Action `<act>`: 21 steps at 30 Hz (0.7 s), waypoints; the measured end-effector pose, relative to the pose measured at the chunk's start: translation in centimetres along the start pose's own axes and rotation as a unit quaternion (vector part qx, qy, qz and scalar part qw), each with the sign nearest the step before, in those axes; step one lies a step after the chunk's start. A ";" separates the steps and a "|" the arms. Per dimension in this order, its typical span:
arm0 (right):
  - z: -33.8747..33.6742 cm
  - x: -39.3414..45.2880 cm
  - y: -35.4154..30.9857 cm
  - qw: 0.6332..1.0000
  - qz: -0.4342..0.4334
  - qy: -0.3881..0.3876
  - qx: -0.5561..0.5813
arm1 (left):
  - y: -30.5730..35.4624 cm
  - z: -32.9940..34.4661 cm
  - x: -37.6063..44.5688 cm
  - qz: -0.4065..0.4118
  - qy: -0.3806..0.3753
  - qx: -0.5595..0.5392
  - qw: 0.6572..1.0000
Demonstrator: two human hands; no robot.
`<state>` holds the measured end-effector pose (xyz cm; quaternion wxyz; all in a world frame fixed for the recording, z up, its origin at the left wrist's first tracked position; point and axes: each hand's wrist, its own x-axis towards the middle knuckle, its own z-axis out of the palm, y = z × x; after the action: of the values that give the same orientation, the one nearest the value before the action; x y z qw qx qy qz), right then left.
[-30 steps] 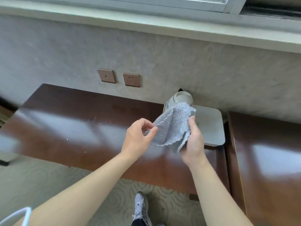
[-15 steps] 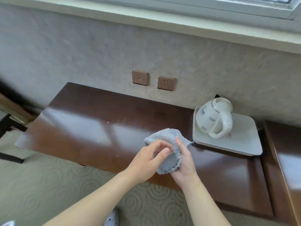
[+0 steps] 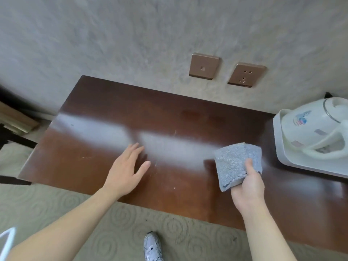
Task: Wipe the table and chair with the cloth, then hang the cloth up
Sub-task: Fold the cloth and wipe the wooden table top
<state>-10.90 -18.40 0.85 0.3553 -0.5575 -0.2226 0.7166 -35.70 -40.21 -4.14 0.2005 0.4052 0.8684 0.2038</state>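
The right hand (image 3: 248,187) grips one folded grey cloth (image 3: 237,162), thumb on top, the cloth reaching forward from its fingers over the brown surface (image 3: 188,119). The left hand (image 3: 125,171) hovers flat with fingers spread. One white kettle (image 3: 312,131) stands on one tray (image 3: 282,159); its logo is unreadable. Two wall plates (image 3: 204,66) sit behind.

Hotel-like room: kettle (image 3: 312,129) on tray (image 3: 288,162), patterned carpet (image 3: 113,227)

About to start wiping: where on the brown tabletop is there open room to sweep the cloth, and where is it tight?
The glossy brown wooden table is bare from its left edge to the open left hand, and along the wall under the bronze socket plates. It is crowded at the right: the folded grey cloth in the right hand sits close to the white tray with the white kettle.
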 end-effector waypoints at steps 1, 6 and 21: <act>0.4 0.6 -0.1 1.000 -0.023 0.005 -0.016 | -1.0 0.2 0.7 -0.005 0.002 0.018 1.000; 2.5 4.3 -1.3 0.984 -0.140 0.056 -0.095 | -4.5 1.5 3.9 -0.017 0.013 0.126 0.992; 3.8 13.8 1.2 0.801 -0.233 0.118 -0.538 | -6.9 3.5 6.7 -0.087 0.065 0.249 0.962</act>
<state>-16.62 -8.44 -7.78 0.1781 -0.6706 -0.6522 0.3054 -42.18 -38.34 -11.89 0.0533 0.3513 0.9347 -0.0116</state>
